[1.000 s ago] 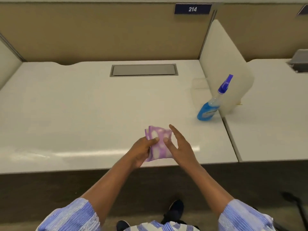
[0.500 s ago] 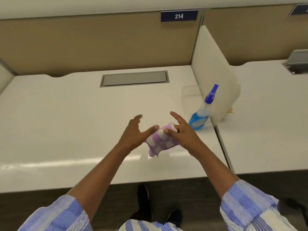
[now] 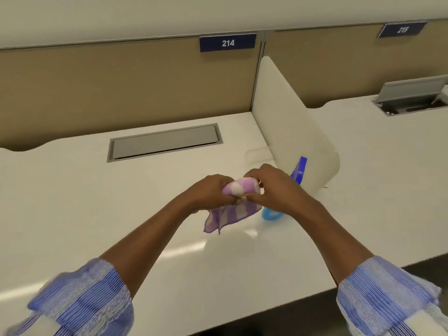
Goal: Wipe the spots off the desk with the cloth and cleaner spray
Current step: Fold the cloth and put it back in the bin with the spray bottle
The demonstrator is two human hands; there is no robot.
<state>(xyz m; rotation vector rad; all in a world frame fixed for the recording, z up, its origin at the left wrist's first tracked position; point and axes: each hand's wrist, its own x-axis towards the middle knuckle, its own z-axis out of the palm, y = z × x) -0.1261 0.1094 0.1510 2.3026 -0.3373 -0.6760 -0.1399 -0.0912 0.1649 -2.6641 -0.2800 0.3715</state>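
The purple-and-white cloth (image 3: pixel 234 201) hung bunched above the white surface (image 3: pixel 97 202), pinched between the left hand (image 3: pixel 211 192) and right hand (image 3: pixel 271 187), both closed on it. The blue spray bottle (image 3: pixel 299 170) stood just behind, beside the divider (image 3: pixel 291 132).

White desk (image 3: pixel 72 214) carries a blue spray bottle (image 3: pixel 299 172) beside its divider (image 3: pixel 291 132)

One head-worn camera looks forward and down (wide-angle, close) over the desk (image 3: pixel 72 214).
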